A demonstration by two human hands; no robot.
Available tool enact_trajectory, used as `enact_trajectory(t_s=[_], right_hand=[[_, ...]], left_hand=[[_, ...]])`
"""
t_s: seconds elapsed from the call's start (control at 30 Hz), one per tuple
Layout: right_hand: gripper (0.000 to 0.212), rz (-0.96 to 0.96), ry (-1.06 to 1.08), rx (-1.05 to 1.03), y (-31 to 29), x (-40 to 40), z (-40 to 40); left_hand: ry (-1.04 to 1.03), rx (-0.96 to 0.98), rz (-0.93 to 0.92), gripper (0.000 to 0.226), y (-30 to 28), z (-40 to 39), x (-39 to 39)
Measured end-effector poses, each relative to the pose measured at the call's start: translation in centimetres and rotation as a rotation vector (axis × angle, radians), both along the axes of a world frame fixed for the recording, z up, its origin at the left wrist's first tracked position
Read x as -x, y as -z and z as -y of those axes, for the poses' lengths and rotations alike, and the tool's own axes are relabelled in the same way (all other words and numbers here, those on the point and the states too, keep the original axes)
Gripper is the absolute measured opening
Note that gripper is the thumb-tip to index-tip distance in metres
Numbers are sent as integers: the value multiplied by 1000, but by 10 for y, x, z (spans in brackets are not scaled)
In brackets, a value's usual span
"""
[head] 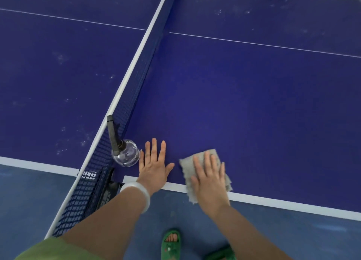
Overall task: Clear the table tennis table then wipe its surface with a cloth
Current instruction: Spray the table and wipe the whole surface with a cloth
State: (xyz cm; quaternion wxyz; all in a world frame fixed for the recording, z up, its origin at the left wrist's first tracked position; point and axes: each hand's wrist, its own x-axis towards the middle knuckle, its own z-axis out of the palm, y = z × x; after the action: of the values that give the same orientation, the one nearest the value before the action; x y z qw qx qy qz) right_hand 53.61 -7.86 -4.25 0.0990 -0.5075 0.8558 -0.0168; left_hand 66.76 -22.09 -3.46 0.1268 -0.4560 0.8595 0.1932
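the right hand point(210, 178) presses flat, fingers straight, on the grey cloth point(205, 173) at the tabletop point(244, 103) near edge to wipe; the left hand point(155, 166), spread flat, braces beside the net point(125, 111).

I count: one table point(254, 103). One net point(134, 87) across it. One post point(113, 134) at net's end. One clear bottle point(127, 154). One grey cloth point(205, 173). Two hands, left point(154, 166) and right point(210, 181). One white bangle point(139, 191). Two green slippers, one point(171, 244) full, other point(220, 254) partly seen. One green sleeve point(54, 250).
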Motion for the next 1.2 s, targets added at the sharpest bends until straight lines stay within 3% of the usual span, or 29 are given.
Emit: enact_trajectory(t_s=[0.07,0.13,0.3,0.4,0.47,0.53,0.63,0.73,0.83,0.9,0.97,1.07,1.2], right_hand=[[55,5,-114,1,-1,2,-14],[56,-49,-97,15,5,32,-39],[66,-41,398,-5,14,122,-96],[67,-14,548,19,9,120,-93],[64,-6,518,39,8,109,-88],[60,12,336,32,7,109,-95],[58,-50,149,37,12,151,-131],[61,-124,427,67,16,211,-175],[55,-12,780,38,8,244,-200],[55,-4,880,52,4,239,-194],[59,-61,788,87,6,220,-176],[58,-92,353,67,9,189,-159],[54,-123,31,58,9,225,-192]], left_hand=[[-4,7,7,75,0,0,0],[-6,14,17,76,1,0,1],[-52,7,65,75,-9,-5,14],[-73,52,18,71,-23,-21,42],[5,96,-72,69,-28,-41,73],[99,76,-154,70,-29,-63,110],[223,10,-124,75,-28,-93,166],[213,-46,6,90,-21,-116,201],[185,-29,63,111,-12,-123,209],[189,-73,77,125,-13,-124,208],[188,-91,97,130,-15,-124,209],[182,-106,134,127,-21,-124,212],[173,-104,148,116,-24,-124,214]])
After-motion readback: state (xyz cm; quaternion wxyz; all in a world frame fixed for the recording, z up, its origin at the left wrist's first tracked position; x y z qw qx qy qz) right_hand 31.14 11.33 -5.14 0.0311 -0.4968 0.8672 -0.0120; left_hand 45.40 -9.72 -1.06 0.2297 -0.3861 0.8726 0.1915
